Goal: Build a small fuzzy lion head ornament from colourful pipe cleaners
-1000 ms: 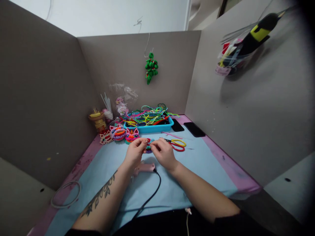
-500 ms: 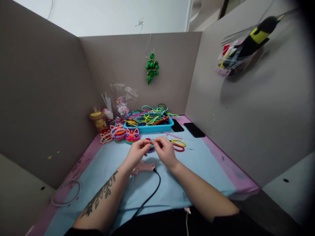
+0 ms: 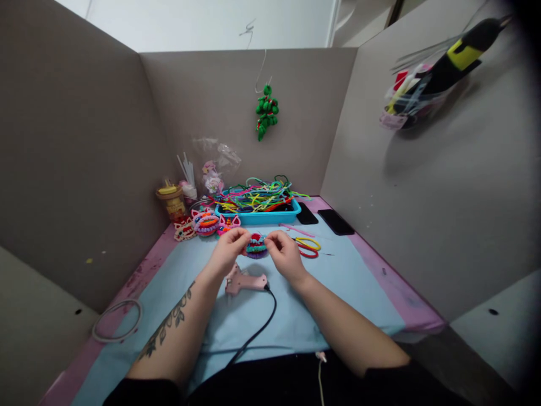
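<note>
Both my hands meet over the light blue mat (image 3: 329,282). My left hand (image 3: 228,251) and my right hand (image 3: 284,254) pinch either side of a small pipe-cleaner figure (image 3: 256,246) with purple, teal and red coils, held just above the mat. A pink glue gun (image 3: 243,282) lies directly under my hands, its black cord (image 3: 257,332) trailing toward me. Red and yellow scissors (image 3: 307,247) rest just right of my right hand.
A blue tray (image 3: 262,217) heaped with coloured pipe cleaners sits at the back. Finished pipe-cleaner figures (image 3: 205,221) stand left of it, beside a yellow jar (image 3: 170,198). Two black phones (image 3: 336,221) lie at the right. Grey cardboard walls enclose the desk. A green ornament (image 3: 266,111) hangs behind.
My hands shifted slightly apart on the figure, which now shows fully between my fingers. The view moved a little, so the glue gun is more exposed.
</note>
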Tool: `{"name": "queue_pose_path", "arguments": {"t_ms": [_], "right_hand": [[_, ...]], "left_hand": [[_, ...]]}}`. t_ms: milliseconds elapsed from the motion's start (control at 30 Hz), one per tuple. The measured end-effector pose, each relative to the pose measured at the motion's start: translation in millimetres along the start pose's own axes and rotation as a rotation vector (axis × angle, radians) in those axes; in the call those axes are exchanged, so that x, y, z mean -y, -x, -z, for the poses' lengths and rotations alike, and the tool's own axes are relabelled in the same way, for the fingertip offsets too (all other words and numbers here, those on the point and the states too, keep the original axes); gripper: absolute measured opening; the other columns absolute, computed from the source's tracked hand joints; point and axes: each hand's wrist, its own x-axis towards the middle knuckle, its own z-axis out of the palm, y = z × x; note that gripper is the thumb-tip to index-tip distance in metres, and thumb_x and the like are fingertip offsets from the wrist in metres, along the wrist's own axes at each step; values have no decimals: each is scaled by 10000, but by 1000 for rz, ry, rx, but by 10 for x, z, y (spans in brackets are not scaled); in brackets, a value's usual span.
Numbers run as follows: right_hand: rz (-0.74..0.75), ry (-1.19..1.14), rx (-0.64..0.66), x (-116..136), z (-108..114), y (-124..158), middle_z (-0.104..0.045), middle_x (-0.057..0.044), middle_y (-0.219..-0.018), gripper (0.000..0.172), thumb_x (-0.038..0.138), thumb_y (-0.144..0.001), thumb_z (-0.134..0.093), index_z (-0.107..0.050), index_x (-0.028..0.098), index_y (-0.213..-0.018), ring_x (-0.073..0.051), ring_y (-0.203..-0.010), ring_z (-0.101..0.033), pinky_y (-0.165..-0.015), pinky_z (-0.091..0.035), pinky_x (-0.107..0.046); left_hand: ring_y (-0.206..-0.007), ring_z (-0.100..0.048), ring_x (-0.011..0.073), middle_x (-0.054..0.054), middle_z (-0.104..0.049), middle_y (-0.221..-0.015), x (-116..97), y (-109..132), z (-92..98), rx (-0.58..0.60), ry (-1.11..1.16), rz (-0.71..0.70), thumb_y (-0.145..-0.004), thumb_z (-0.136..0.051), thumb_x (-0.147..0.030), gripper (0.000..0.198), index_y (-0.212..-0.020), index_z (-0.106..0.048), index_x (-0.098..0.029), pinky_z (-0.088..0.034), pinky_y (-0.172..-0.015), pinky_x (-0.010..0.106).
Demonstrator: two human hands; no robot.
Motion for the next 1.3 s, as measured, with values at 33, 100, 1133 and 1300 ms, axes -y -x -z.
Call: {"name": "queue_pose_path", "arguments": {"t_ms": [33,100,1133,1300], "right_hand": [[-45,-35,-7,-23,5,-6,-550,-2,-683,118,274,-831,-501,-528,188,-756,-129,-606,-511,-562,-415,-244],[-119,-93,-8,-81,11,-19,-541,13,-661,121,294,-844,-470,-495,193,-781,-118,-556,-504,-527,-404,-234],[295,193,119,-2,4,27,-618,-24,-680,160,180,-837,-485,-641,201,-805,-149,-656,-559,-620,-444,-264],[191,134,65,-40,-6,12,-627,-25,-745,117,188,-838,-495,-608,193,-806,-145,-670,-555,-605,-441,-253]], "left_hand": [[-492,-444,102,-14,-503,-563,-22,-20,114,-52,-117,-39,-695,-643,-321,166,-666,-587,-168,-342,-473,205],[-605,-515,143,25,-570,-656,-45,-53,381,-257,-324,-130,-651,-669,-220,84,-690,-609,-177,-351,-515,209],[-380,-351,35,-40,-518,-459,153,85,-176,-122,91,152,-543,-772,-317,296,-681,-588,-129,-215,-386,166],[-484,-489,85,22,-626,-600,96,105,-161,-82,29,120,-588,-738,-325,282,-768,-642,-130,-310,-416,175]]}}
